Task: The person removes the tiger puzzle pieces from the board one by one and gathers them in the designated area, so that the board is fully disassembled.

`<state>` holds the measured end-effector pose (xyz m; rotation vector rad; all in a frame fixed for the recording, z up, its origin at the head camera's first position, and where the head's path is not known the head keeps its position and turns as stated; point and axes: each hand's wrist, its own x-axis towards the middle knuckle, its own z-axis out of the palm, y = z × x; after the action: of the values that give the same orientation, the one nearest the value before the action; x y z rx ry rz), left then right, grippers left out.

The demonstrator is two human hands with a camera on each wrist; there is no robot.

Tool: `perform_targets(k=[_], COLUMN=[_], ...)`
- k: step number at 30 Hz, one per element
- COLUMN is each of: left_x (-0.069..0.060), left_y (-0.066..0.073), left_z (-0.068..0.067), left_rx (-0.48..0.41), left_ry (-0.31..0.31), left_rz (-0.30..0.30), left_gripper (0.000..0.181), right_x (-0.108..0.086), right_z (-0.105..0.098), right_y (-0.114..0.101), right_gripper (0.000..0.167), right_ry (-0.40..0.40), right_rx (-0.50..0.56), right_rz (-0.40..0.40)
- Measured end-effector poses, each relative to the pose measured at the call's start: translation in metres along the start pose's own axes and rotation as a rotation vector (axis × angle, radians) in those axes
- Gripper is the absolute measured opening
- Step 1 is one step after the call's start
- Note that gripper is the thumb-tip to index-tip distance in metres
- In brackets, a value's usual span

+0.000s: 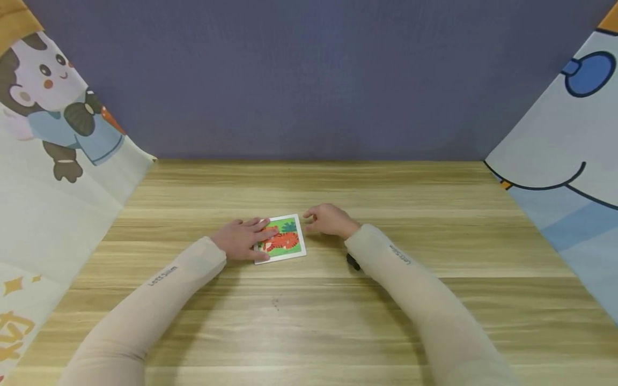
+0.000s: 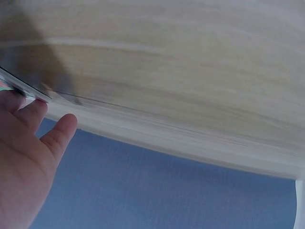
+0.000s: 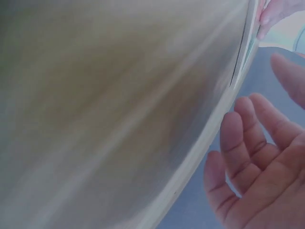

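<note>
A square picture board (image 1: 289,249) lies slightly turned on the wooden table, with a white border, a green ground and an orange striped tiger on it. My left hand (image 1: 241,239) rests on its left part with fingers spread, covering some of the picture. Just off the board's right edge is my right hand (image 1: 330,219), its fingers loosely bent and holding nothing. In the right wrist view, the thumb and fingers of the right hand (image 3: 267,157) stand apart, near the board's thin edge (image 3: 248,43). The left wrist view catches only a sliver of the board beside the fingertips.
The wood-grain table (image 1: 309,321) runs back to a dark blue-grey panel (image 1: 309,80). Cartoon-printed cloth walls stand on the left (image 1: 87,203) and right (image 1: 545,139). A small black object (image 1: 353,261) shows under the right sleeve's cuff.
</note>
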<state>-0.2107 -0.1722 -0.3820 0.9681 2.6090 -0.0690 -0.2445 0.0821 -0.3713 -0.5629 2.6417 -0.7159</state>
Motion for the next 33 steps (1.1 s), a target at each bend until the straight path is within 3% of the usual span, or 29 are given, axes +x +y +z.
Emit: perform_targets(k=[10,33], left_x=[0.001,0.009], left_y=[0.001,0.004], left_z=[-0.002,0.0], left_rx=[0.011,0.025], left_ry=[-0.005,0.012], left_rz=[-0.003,0.006], left_gripper=[0.078,0.078], right_x=[0.004,0.009], right_z=[0.005,0.009], right_y=[-0.017,-0.027], right_gripper=[0.049,0.051], right_ry=[-0.02,-0.045], right_rx=[0.039,-0.069], right_rz=[0.158,0.181])
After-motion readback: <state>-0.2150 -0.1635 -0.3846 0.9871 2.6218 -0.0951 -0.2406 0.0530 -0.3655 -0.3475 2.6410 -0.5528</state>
